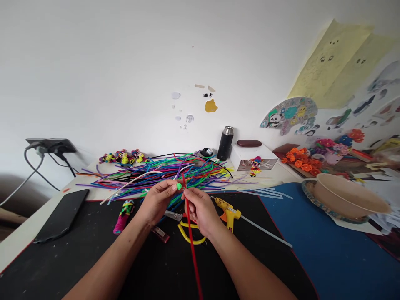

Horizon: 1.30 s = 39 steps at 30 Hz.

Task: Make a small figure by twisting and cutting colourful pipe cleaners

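Nearest, toward six o'clock, the red pipe cleaner [192, 246] hangs from the right hand [200, 208], its thumb and fingertips pinching it at centre. Touching close on the nine o'clock side, the left hand [160, 200] pinches a small green piece [179, 186]. Beyond, the pipe cleaner pile [150, 173] spreads from ten to one o'clock; the black bottle [225, 143] stands at one.

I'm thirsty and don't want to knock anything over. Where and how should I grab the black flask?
Wrap a hand round the flask's black body, below the silvery top, probably from the front, above the pipe cleaners. It stands upright, roughly cylindrical, with the wall behind and the box crowding its right.
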Motion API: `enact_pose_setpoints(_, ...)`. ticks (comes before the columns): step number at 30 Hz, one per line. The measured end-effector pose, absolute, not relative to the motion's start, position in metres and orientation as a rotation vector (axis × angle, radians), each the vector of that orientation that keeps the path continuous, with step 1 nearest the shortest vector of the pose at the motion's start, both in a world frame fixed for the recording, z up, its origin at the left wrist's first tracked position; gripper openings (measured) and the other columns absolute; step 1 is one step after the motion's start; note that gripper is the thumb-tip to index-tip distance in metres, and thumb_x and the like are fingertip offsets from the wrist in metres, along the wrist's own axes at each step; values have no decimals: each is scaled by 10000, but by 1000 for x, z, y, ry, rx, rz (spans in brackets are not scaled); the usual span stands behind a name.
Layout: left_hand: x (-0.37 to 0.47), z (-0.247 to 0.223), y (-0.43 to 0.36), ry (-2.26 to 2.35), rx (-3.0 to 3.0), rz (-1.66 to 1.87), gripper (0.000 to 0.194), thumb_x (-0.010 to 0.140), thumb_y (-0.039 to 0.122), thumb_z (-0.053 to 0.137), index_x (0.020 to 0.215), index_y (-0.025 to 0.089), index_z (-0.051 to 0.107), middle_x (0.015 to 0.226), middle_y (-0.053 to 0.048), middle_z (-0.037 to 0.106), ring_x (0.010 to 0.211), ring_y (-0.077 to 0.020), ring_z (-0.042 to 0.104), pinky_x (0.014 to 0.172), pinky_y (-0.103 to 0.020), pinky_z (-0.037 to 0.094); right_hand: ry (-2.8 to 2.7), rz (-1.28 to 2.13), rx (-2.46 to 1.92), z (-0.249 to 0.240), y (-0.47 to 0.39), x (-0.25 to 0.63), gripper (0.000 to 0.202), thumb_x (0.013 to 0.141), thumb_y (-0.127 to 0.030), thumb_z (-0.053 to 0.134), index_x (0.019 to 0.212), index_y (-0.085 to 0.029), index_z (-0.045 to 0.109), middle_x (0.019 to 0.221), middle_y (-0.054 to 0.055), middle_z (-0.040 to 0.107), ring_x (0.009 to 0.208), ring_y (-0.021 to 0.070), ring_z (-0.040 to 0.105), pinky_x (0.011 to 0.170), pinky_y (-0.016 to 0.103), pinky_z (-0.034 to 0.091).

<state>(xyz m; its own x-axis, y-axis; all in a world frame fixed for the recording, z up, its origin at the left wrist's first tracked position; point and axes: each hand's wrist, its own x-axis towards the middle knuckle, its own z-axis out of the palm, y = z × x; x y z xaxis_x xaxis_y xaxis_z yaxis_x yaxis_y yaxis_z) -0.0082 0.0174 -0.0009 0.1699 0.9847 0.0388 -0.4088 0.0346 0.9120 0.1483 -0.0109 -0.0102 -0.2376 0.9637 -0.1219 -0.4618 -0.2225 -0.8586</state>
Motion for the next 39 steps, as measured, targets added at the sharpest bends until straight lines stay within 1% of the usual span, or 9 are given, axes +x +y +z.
enact_pose_setpoints(2, -11, 0, 20, 820, 952, 1327, 284, 668, 387, 959, 762, 176, 793, 974, -89, 785, 854, -205, 676, 814, -315, 524, -883, 1614, -867, -11, -8, 151, 431, 773, -578, 801, 745, -187, 622, 456, -108, 363, 383, 54, 283, 401, 212, 162)
enact_pose_setpoints(5, -15, -1, 23, 923, 908, 1432, 343, 636, 408, 976, 816, 185, 788, 859, -46, 763, 774, -178, 664, 761, -292, 521, -953, 1518, -896, -11, -7, 154, 462, 803, -618, 763, 716, -198, 591, 437, -106, 346, 382, 62, 272, 405, 219, 167)
enact_pose_setpoints(7, -16, 0, 23, 988, 946, 1464, 383, 634, 443, 974, 834, 180, 780, 800, -29, 743, 743, -175, 663, 757, -293, 526, -1053, 1455, -918, -11, -8, 154, 476, 849, -639, 719, 714, -205, 579, 430, -92, 379, 385, 73, 288, 415, 229, 183)
enact_pose_setpoints(9, -16, 2, 22, 1039, 1035, 1461, 403, 659, 484, 955, 839, 175, 768, 791, -35, 742, 757, -195, 681, 780, -314, 543, -1164, 1396, -925, -12, -10, 154, 487, 890, -652, 681, 718, -208, 577, 439, -79, 408, 401, 83, 308, 433, 238, 208)
enact_pose_setpoints(12, -15, 7, 18, 1086, 1146, 1439, 424, 692, 533, 921, 845, 177, 750, 782, -45, 743, 771, -227, 705, 784, -346, 565, -1293, 1321, -927, -12, -14, 154, 516, 921, -675, 645, 707, -212, 566, 466, -74, 393, 442, 97, 318, 469, 250, 240)
enact_pose_setpoints(20, -10, 12, 13, 1069, 1203, 1437, 457, 686, 556, 918, 902, 190, 751, 810, -49, 765, 734, -225, 727, 721, -330, 586, -1453, 1137, -1035, -12, -17, 155, 552, 986, -653, 565, 649, -217, 526, 522, -48, 395, 510, 123, 365, 536, 277, 291)
enact_pose_setpoints(25, -11, 9, 14, 1077, 1202, 1399, 513, 690, 553, 919, 1032, 190, 799, 907, -78, 804, 813, -256, 752, 763, -350, 596, -1497, 1088, -1046, -13, -18, 154, 526, 1002, -607, 562, 654, -215, 528, 546, -41, 423, 514, 124, 393, 537, 278, 299)
enact_pose_setpoints(31, -11, 5, 14, 1081, 1259, 1386, 453, 723, 552, 896, 983, 189, 820, 916, -80, 807, 817, -252, 745, 789, -351, 586, -1485, 1071, -1063, -11, -18, 154, 516, 998, -594, 563, 649, -215, 533, 542, -46, 411, 506, 121, 363, 530, 280, 287)
enact_pose_setpoints(39, -12, 3, 14, 1112, 1303, 1346, 434, 775, 550, 848, 991, 178, 798, 928, -73, 780, 831, -233, 701, 775, -330, 561, -1508, 1070, -1070, -10, -19, 152, 507, 989, -589, 557, 649, -214, 525, 546, -43, 428, 514, 126, 395, 523, 273, 296)
